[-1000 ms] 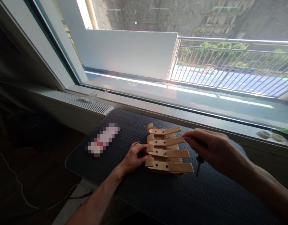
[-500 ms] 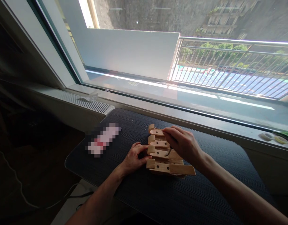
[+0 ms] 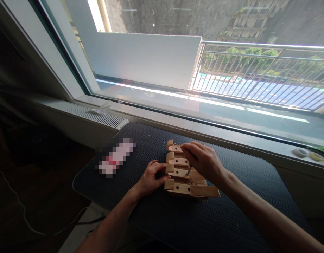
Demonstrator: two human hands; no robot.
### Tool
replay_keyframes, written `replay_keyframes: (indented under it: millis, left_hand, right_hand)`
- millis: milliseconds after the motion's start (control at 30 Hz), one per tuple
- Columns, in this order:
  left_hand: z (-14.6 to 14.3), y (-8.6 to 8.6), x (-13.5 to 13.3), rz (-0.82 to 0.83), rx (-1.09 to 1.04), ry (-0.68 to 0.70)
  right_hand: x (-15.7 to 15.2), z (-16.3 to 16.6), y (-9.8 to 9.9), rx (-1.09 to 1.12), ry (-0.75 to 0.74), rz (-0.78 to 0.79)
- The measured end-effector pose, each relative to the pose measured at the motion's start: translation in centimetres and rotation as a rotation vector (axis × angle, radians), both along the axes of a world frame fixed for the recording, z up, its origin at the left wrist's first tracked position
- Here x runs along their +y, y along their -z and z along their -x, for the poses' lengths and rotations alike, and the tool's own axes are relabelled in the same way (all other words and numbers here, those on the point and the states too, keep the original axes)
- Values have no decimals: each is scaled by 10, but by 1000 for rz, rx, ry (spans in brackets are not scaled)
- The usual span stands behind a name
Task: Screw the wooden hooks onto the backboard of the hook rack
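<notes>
A wooden assembly (image 3: 189, 189) of several stacked slats with rounded left ends lies on the dark table (image 3: 204, 225). My left hand (image 3: 150, 177) grips its left side, fingers curled against the wood. My right hand (image 3: 202, 161) is closed around a small screwdriver (image 3: 188, 170), whose metal tip points down onto one of the middle slats. The hand covers the upper slats' right halves and most of the tool.
A blurred white and red object (image 3: 116, 156) lies on the table's left part. Behind the table runs a window sill with a vent grille (image 3: 98, 117); tape rolls (image 3: 306, 154) rest on the sill at far right. A cable (image 3: 24, 219) trails on the floor at left.
My right hand moved left from the slats' right ends onto the assembly, bringing the screwdriver tip down on a middle slat. The left hand stayed at the left side.
</notes>
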State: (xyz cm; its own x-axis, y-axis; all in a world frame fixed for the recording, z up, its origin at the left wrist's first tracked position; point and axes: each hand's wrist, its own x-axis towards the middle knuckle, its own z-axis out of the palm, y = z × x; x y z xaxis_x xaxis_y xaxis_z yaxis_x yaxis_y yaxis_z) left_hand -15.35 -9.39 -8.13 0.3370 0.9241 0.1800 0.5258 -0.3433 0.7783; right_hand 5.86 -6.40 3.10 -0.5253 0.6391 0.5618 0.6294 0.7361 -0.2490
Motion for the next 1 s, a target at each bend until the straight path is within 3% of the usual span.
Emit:
replay_keyframes:
  millis: [1000]
  left_hand:
    - [1, 3, 1, 5, -1, 5]
  right_hand:
    - [3, 0, 1, -1, 55, 66]
